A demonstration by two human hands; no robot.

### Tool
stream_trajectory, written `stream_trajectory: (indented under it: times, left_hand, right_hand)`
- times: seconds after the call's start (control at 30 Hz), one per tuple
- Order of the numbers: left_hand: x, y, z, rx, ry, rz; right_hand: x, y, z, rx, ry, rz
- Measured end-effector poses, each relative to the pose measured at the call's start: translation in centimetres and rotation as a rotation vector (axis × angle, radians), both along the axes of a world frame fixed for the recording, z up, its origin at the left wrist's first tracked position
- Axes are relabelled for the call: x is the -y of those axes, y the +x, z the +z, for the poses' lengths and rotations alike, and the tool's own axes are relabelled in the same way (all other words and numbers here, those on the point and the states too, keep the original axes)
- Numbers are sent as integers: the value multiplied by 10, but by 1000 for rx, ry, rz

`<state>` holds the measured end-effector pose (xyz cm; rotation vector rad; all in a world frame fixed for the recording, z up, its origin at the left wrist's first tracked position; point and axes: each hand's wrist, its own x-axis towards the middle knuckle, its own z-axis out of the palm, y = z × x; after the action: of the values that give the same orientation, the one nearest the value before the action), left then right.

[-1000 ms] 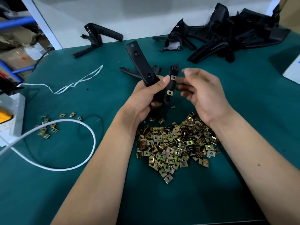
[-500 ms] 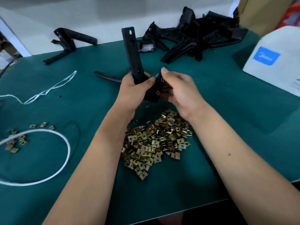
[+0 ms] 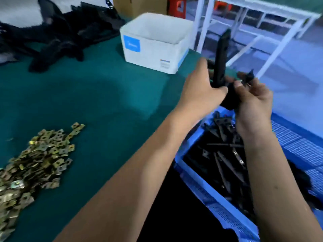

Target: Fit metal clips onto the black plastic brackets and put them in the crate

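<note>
Both hands raised past the right edge of the green-covered table (image 3: 108,95), above the blue perforated plastic crate (image 3: 218,212). One long black plastic bracket (image 3: 221,55) held between them, its flat arm standing nearly upright. Left hand (image 3: 201,91): grip wrapped round the lower part of the arm, thumb across the front. Right hand (image 3: 251,100): grip curled round the bracket's dark lower end, fingertips pinching near a short prong that sticks out to the right. Whether any clip sits on the held bracket: cannot tell through the blur.

In the crate, a loose heap of black brackets (image 3: 225,151), too tangled to count; at least three small bright clips visible on them. On the table at lower left, one large pile of brass-coloured square metal clips (image 3: 35,165), far too many to count, well apart from the hands. At upper left, one dark heap of unfinished black plastic brackets (image 3: 57,37), blurred, number unclear. One white open-topped carton with a blue label (image 3: 153,44) between that heap and the hands. Behind it, one brown cardboard box (image 3: 139,5); beyond the table, one white tubular metal frame (image 3: 272,30).
</note>
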<state>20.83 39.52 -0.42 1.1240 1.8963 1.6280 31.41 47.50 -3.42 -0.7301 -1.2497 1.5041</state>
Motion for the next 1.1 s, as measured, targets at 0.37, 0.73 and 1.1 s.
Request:
stream_trajectory:
  times: [0.37,0.73,1.1]
  left_hand:
    - [-63,111,-182,349,-768,-378]
    - [-63,96,-153,-95,-646,-109]
    - [-44,38,11,-233,135,152]
  right_hand:
    - [-65,172,-174,1318,6,-95]
    - [-69,160,-160,1277,-14,-310]
    - [-32,10,19,895,618,-220]
